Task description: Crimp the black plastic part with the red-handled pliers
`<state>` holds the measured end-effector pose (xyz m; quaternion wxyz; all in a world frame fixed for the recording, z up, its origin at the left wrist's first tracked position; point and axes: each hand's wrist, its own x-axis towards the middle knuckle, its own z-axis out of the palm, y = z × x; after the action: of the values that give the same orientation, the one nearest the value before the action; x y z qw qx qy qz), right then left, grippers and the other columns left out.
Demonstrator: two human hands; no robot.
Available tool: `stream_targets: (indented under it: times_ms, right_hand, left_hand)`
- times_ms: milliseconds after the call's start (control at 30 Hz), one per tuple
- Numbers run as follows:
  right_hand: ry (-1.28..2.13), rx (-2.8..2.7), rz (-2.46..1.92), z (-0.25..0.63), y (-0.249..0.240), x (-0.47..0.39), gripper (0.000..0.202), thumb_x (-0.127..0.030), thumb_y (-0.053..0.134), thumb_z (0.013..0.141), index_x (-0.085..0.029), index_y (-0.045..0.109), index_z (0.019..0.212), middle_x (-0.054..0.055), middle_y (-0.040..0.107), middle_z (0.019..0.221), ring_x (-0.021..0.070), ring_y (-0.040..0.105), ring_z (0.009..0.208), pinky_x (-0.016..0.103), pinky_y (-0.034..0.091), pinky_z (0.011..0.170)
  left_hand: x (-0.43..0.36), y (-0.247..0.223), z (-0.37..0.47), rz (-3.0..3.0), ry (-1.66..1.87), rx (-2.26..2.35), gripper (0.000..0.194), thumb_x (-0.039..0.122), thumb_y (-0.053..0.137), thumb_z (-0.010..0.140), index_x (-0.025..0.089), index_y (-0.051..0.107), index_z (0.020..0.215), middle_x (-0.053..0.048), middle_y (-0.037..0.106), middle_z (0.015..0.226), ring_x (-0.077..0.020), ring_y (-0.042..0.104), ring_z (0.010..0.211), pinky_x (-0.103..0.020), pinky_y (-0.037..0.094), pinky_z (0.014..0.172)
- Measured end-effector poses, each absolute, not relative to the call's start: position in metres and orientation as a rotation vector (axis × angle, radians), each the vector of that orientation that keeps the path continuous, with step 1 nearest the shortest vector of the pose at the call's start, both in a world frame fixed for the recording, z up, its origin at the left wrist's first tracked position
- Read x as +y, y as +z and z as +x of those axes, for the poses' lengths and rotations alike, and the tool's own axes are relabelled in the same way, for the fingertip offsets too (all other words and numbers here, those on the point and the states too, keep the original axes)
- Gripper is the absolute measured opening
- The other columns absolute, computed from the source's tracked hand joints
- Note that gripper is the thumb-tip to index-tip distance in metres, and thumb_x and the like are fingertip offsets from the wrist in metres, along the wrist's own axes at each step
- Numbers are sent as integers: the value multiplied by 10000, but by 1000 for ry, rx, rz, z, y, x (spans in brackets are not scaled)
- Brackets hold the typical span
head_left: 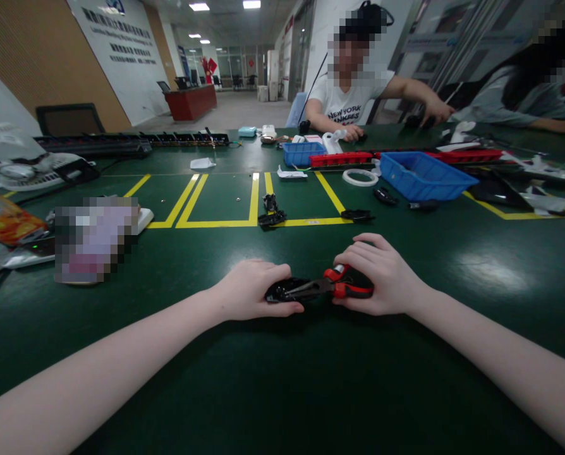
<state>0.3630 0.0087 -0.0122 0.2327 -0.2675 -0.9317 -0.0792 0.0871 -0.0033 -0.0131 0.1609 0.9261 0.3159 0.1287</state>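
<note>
Red-handled pliers (330, 287), just below frame centre: right hand (380, 278) curled round slightly spread handles; probably stiff, weighty, best held there. Left hand (249, 288) pinches black part (277, 291), likely light, brittle; grip edges. Blue bin (431, 188), upper right.

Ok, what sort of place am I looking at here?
Probably an office area used as a workshop: a dark green tabletop marked with yellow lines, red-handled metal pliers in use, and a dark red boxy desk in the background.
</note>
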Motion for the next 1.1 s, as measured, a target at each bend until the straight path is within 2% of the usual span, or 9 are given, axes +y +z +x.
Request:
stream_targets:
  times_ms: [367,700,933,1033,1100]
  right_hand:
    - [-234,-2522,-762,370,-16,13,460,-499,685,704,-184,569,1018,75,694,883,238,649,806,458,395,896]
    - [-267,-2433,-1037,380,-19,22,449,-490,684,731,-206,579,1062,83,692,960,261,642,878,450,395,869]
    - [-218,-2499,-1174,378,-23,26,473,-546,639,766,-203,591,1088,101,665,1012,283,614,927,479,405,863]
    - [-323,-2460,-1099,370,-16,16,460,-463,639,796,-182,572,1154,142,632,1118,309,581,1037,492,414,890]
    - [-390,-2425,-944,361,-9,4,369,-307,614,831,-204,567,1182,122,641,1125,279,584,1037,477,419,911]
  left_hand:
    - [-3,-14,87,2643,378,899,408,599,517,860,192,503,837,18,544,698,-133,499,604,-238,309,548]
    - [-4,-12,86,2673,346,876,408,596,515,864,188,504,853,9,576,740,-128,514,617,-243,342,567]
    - [-6,-14,86,2671,386,874,369,549,544,869,195,533,973,-9,622,829,-139,566,679,-237,379,591]
    - [-6,-15,87,2683,383,888,365,539,558,866,199,535,996,-14,636,846,-148,582,697,-242,384,596]
    - [-6,-15,88,2709,372,898,374,550,561,860,195,535,977,-16,636,827,-154,584,689,-250,383,596]
